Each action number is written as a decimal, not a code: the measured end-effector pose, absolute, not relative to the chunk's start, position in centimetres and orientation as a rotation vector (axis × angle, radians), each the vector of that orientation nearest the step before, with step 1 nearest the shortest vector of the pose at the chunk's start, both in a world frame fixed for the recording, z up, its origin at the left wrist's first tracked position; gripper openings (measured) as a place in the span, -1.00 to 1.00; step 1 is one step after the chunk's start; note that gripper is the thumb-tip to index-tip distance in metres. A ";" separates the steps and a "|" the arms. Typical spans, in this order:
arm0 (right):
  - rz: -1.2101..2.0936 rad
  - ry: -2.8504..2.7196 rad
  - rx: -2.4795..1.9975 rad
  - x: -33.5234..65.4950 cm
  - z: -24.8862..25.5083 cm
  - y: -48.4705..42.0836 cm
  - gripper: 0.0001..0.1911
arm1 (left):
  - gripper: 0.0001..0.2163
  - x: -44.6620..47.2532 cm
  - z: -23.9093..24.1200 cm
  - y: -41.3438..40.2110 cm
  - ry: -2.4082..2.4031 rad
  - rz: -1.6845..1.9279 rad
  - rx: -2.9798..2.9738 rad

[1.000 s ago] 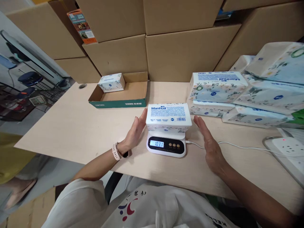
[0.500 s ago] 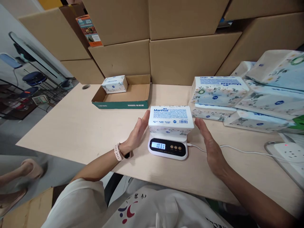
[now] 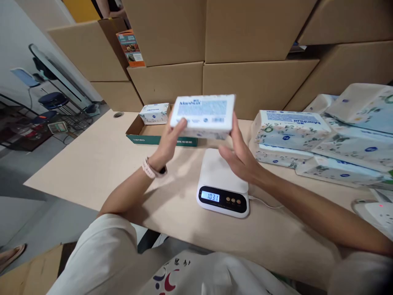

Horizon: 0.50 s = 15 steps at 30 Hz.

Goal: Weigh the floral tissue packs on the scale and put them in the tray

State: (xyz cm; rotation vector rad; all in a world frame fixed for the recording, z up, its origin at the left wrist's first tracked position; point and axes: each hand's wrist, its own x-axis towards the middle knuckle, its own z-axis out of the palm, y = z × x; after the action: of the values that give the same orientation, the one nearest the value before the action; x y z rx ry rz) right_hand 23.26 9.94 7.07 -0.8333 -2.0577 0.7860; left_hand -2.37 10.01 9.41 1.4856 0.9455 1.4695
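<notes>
A white tissue pack (image 3: 204, 114) with blue print is in the air above the table, held between both hands. My left hand (image 3: 168, 141) grips its left end, and my right hand (image 3: 238, 151) presses against its right end. Below them sits a small white kitchen scale (image 3: 222, 184) with nothing on its platform; its lit display reads 103.1. Behind the pack lies a shallow green-edged cardboard tray (image 3: 144, 133) with one tissue pack (image 3: 154, 113) in its far left corner.
Several tissue packs (image 3: 319, 139) are piled at the right of the table. Stacked cardboard boxes (image 3: 245, 78) form a wall behind the table. A white cable (image 3: 264, 203) runs from the scale towards a power strip (image 3: 379, 211) at the right edge.
Both hands closed on the tissue pack and lifted it off the scale, up and slightly left towards the tray. The scale platform is now bare; the camera view shifted.
</notes>
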 end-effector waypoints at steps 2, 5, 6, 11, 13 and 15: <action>0.781 -2.074 -0.853 20.0 8.0 13.9 0.12 | -0.09 -5.1 10.0 13.7 1.003 1.530 1.531; 0.790 -2.139 -0.987 15.7 8.0 19.0 0.12 | 0.05 -9.2 9.0 18.7 1.253 1.499 1.487; 0.781 -2.181 -1.059 14.6 7.8 20.2 0.08 | 0.04 -10.3 8.3 19.9 1.375 1.430 1.520; 0.649 -2.402 -1.222 12.4 6.6 22.0 -0.07 | -0.02 -12.9 6.4 22.1 1.753 0.876 1.897; 0.600 -2.462 -1.184 12.7 6.5 21.4 -0.17 | -0.06 -12.4 6.3 22.3 1.746 0.778 2.027; 0.565 -2.528 -1.136 13.2 6.5 20.7 -0.27 | -0.12 -11.6 6.3 22.9 1.709 0.677 2.168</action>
State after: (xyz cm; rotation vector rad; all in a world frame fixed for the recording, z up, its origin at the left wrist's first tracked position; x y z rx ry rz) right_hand 13.18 20.67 6.50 -1.1362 -2.5280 0.5650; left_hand -11.58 22.91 6.32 2.1682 1.7092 0.6774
